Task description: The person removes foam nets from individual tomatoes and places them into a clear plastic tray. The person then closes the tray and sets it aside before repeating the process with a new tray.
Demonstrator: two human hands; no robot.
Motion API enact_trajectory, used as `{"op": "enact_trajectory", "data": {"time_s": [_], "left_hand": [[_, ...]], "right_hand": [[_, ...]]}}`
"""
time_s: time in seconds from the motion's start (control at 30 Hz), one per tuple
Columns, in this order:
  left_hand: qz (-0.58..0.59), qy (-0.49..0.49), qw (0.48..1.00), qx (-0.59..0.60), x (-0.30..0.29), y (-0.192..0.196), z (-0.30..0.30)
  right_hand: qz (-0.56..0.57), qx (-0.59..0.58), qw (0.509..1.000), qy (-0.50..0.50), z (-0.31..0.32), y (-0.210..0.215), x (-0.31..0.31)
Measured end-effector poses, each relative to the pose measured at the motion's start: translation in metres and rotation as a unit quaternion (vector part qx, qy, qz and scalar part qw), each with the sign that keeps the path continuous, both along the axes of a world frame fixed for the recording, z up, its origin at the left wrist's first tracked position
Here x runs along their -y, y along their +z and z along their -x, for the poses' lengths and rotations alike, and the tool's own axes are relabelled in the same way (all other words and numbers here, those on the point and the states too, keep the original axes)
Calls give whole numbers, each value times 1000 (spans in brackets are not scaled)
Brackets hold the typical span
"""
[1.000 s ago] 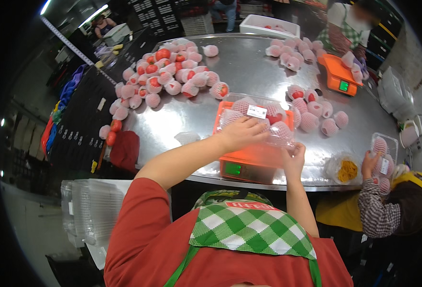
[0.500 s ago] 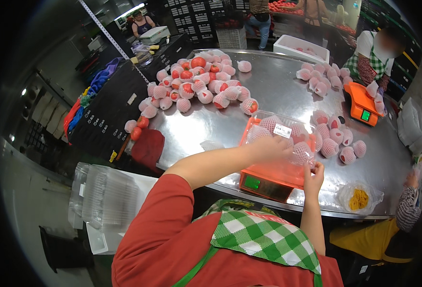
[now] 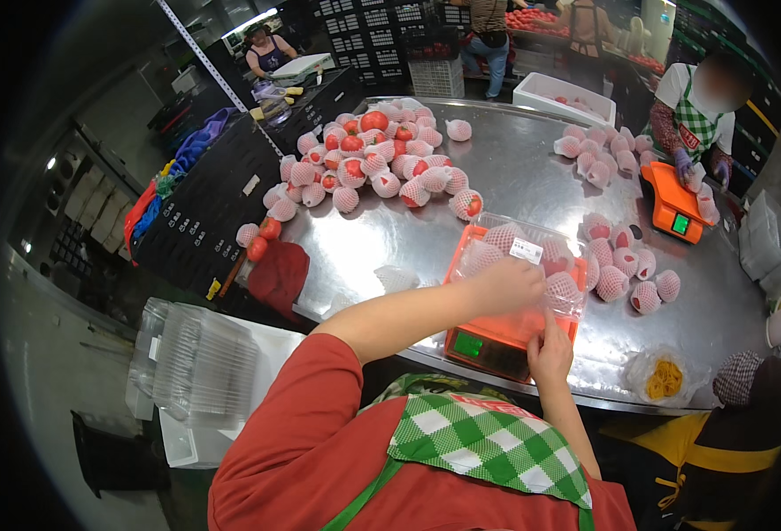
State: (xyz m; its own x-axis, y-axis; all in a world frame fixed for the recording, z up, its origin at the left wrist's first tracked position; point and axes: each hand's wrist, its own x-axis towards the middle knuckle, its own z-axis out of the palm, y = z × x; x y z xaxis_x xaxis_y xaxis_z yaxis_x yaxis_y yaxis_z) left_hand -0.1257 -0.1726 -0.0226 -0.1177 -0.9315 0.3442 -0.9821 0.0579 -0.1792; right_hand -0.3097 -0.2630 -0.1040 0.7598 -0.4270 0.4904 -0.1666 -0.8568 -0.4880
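A clear plastic box [image 3: 507, 220] holds several tomatoes [image 3: 564, 290] in pink-white foam nets, with a white label [image 3: 525, 250] on top. It rests on an orange scale [image 3: 488, 324] at the table's near edge; the scale's display glows green. My left hand [image 3: 516, 285] reaches across the near side of the box, fingers curled and slightly blurred; its fingertips are hidden. Just below the box's near right corner is my right hand [image 3: 550, 354], index finger pointing up and the others folded in. Whether a thin thing is between its fingers cannot be made out.
Net-wrapped tomatoes [image 3: 346, 199] form a big pile at the far left of the metal table [image 3: 337, 265], smaller groups [image 3: 613, 283] at right. A bag of yellow rubber bands [image 3: 665, 379] lies near right. Stacked clear boxes [image 3: 204, 363] stand left. A co-worker [image 3: 696, 115] handles another orange scale [image 3: 673, 199].
My right hand has moved left and down, from the box's near right corner to beside the scale. My left hand has shifted slightly. The person at the lower right has leaned in, their hand now hidden.
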Motion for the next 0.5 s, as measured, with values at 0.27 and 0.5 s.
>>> {"op": "enact_trajectory", "data": {"time_s": [0.27,0.5], "left_hand": [[6,53,998,-20,24,-12,23],[23,13,999,-27,32,-12,26]], "right_hand": [[-66,-11,998,-8,-1,-1,-9],[-86,-10,996,-18,-2,-6,-7]]}}
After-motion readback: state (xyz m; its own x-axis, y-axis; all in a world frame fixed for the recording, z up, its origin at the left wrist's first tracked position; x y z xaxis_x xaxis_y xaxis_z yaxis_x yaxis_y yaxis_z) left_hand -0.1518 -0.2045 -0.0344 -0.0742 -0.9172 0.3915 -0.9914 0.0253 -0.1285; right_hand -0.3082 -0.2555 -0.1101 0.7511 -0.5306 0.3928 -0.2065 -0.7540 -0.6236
